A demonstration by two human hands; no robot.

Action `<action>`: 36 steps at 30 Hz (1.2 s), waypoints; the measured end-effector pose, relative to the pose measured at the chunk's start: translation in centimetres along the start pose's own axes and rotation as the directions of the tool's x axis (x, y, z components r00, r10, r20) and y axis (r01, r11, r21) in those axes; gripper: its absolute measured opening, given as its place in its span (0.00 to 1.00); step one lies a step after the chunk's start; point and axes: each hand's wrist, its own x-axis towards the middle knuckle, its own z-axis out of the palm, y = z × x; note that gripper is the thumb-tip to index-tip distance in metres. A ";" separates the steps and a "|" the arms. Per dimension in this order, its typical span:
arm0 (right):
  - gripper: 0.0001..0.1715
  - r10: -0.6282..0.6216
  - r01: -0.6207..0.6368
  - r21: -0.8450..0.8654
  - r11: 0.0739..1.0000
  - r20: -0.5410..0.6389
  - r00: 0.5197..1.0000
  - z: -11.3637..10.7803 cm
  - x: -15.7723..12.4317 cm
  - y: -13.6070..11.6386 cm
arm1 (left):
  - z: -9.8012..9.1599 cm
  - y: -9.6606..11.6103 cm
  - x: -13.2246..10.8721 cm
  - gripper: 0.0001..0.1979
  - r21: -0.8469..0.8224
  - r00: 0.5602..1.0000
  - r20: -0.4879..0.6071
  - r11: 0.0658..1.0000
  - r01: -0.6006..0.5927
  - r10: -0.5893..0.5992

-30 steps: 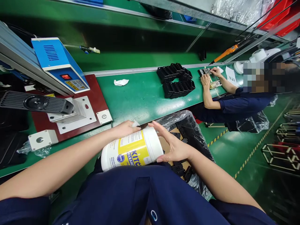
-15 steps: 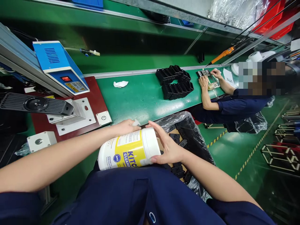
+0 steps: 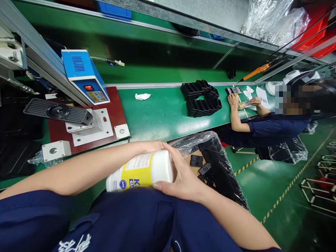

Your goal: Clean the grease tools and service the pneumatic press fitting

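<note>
The right hand spreads its grip around the lid of the tub, thumb on the near side and fingers over the far side. The left hand lies along the tub's far side, its fingers mostly hidden, so I cannot tell how its grip stands. The tub is tipped on its side, close against the navy shirt.

The likeliest trouble is a slip: the tub is a fat, smooth cylinder, and a spread thumb and fingers may have little to hook on. If the lid turned or popped under uneven pressure, the tub could roll off the shirt and drop. It might also strike the box just right of it.

The tub is glossy white, apparently plastic, with a yellow printed label. The box is lined with shiny, wrinkled black film around flat, oblong black parts. Beyond the tub runs the bench, slick and green, bearing angular black housings and a limp, crumpled white sheet. Left of the tub, a slatted grey speaker sits tilted on a metal stand above a flat maroon board. Well right of it, a co-worker's hands handle small pieces.
</note>
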 end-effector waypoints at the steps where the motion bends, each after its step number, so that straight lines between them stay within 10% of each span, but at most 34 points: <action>1: 0.56 -0.033 0.034 0.004 0.999 -0.031 0.999 0.0 -0.4 0.0 | 0.1 0.5 -0.3 0.07 0.021 0.997 0.041 0.998 0.059 -0.059; 12: 0.49 -0.171 0.175 0.013 0.985 -0.149 0.974 -1.4 -3.3 0.7 | 1.4 3.7 -0.1 0.11 0.067 0.964 0.229 0.990 0.125 -0.137; 25: 0.61 0.168 -0.179 0.113 0.977 0.094 0.981 -2.0 0.1 -0.2 | -0.1 2.8 0.9 0.08 0.177 0.968 0.106 0.963 0.205 -0.225; 33: 0.49 -0.020 0.019 -0.013 1.000 -0.103 0.995 -2.9 -3.7 0.0 | 0.0 2.3 0.3 0.11 0.119 0.979 0.138 0.983 0.137 -0.153; 36: 0.42 0.177 -0.186 -0.014 0.983 -0.245 0.953 -4.0 -6.4 0.8 | -0.9 0.5 0.6 0.15 -0.071 0.962 0.195 0.975 0.209 -0.192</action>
